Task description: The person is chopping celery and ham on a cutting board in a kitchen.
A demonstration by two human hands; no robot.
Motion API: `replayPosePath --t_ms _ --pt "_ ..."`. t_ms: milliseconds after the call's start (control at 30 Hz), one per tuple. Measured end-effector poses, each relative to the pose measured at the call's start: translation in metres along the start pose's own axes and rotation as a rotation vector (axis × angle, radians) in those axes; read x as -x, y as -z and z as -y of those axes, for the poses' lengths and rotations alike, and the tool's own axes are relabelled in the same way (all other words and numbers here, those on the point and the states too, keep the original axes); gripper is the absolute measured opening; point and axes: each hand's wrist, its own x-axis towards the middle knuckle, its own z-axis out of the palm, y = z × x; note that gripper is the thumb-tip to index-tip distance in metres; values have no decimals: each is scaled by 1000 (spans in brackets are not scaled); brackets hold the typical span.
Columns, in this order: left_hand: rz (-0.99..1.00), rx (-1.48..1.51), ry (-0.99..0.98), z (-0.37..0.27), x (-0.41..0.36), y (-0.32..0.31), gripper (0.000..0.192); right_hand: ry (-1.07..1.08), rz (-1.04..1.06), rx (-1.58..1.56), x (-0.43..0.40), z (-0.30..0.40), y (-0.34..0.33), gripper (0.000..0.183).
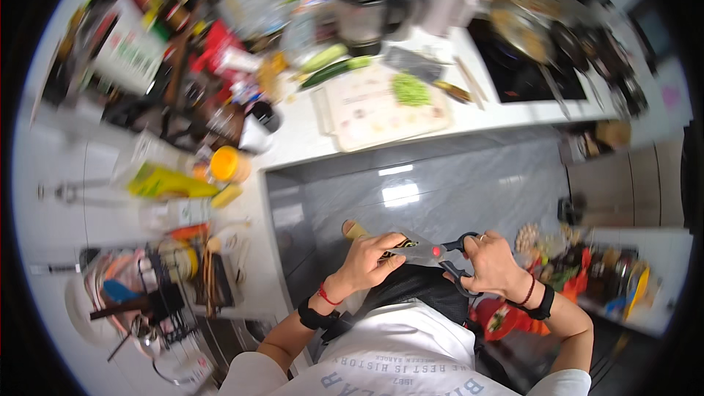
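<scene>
My right hand [489, 265] grips the black handles of a pair of scissors [436, 252] with a red pivot, its fingers in the loops. The blades are spread and point left, over a small dark packet with a yellow pattern [406, 243]. My left hand [374, 261] pinches that packet between thumb and fingers; the packet is partly hidden by the fingers and blades. Both hands are in front of my body, above the floor. On the counter beyond, a white cutting board [379, 121] holds chopped green vegetable [411, 89], with a cucumber [330, 73] at its back left edge.
A glass-jar blender [360, 11] stands behind the board. Right of it is a black cooktop [528, 77] with a frying pan [520, 30]. An orange-lidded jar [228, 164] and crowded bottles line the left counter. A red bin [495, 316] is at the lower right.
</scene>
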Motion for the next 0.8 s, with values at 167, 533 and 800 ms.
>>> replayPosePath --t_ms 167,533,800 --pt "489 -68 -100 -22 -51 -125 32 -398 -260 -131 169 -21 -47 49" --pt "1544 2 -236 -80 31 -505 35 -1627 -622 -455 473 130 -210 50" --pt "1983 -84 -199 -71 104 -705 40 -2194 -869 -589 543 140 -275 56"
